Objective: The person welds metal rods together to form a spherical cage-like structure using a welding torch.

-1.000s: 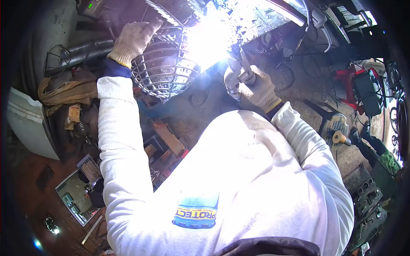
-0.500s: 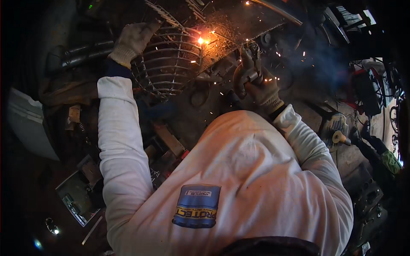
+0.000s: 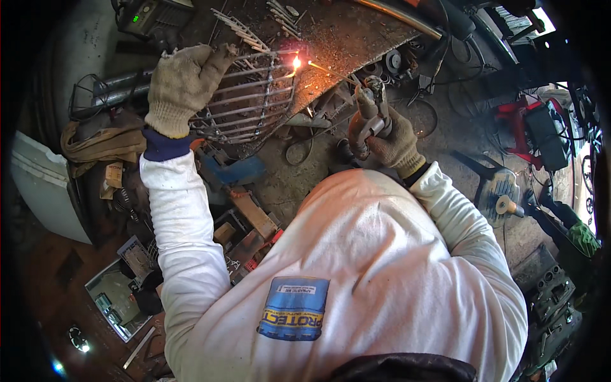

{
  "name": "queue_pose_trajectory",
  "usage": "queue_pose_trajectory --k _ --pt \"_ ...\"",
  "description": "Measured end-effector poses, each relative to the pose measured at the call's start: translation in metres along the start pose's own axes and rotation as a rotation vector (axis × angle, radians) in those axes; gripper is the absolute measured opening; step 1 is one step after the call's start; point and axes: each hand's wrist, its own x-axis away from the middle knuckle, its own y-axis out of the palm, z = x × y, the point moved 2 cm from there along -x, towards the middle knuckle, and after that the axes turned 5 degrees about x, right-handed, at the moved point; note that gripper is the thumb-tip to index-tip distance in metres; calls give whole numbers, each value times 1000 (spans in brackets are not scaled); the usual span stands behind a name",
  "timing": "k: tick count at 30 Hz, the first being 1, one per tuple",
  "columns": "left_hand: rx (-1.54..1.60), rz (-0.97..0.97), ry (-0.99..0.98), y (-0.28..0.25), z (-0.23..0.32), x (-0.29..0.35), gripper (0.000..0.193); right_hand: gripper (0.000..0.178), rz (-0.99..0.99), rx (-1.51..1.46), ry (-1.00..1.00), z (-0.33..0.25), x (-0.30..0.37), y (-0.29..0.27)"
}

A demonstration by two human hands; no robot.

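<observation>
The right hand (image 3: 396, 145), gloved, is wrapped round an electrode holder (image 3: 367, 114); a firm but relaxed grip should steady it best. From that hand, a thin electrode (image 3: 331, 71) reaches up and to the left, its tip just short of a glowing spot (image 3: 296, 62) on the curved rod grille (image 3: 249, 105). A small, even gap and a slow, smooth wrist would likely serve the joint better than stabbing at it.

The left hand (image 3: 181, 89), also gloved, is at the grille's left side, well apart from the glow; I cannot tell whether its fingers pinch a rod. Bracing the work from there makes sense, as the heat sits at the far side. The grille spreads just right of this hand, by the spark-strewn desk (image 3: 347, 38).

Loose rods (image 3: 284, 18) lie beyond the glow, up and to the right of the left hand; keeping them clear of the electrode seems wise.
</observation>
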Motion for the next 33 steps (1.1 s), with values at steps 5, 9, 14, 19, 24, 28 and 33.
queue_pose_trajectory --k 5,9,14,19,24,28,33 --pt "-28 -96 17 -8 7 -3 72 56 5 32 -78 -10 0 -5" --pt "-54 -161 -9 -12 8 -2 71 57 -1 32 -80 -13 1 -6" --pt "-32 -107 -11 -12 11 -6 71 57 -50 -5 -62 -14 -5 -5" --pt "99 -84 -112 -5 4 3 67 55 -27 9 -89 -9 -10 1" --pt "64 -94 -100 -2 2 5 66 52 6 8 -109 -4 -15 7" --pt "-46 -65 14 -10 9 -7 65 52 9 26 -112 -10 -16 7" --pt "99 -194 -270 -7 6 -6 32 50 22 67 -65 -9 -16 9"
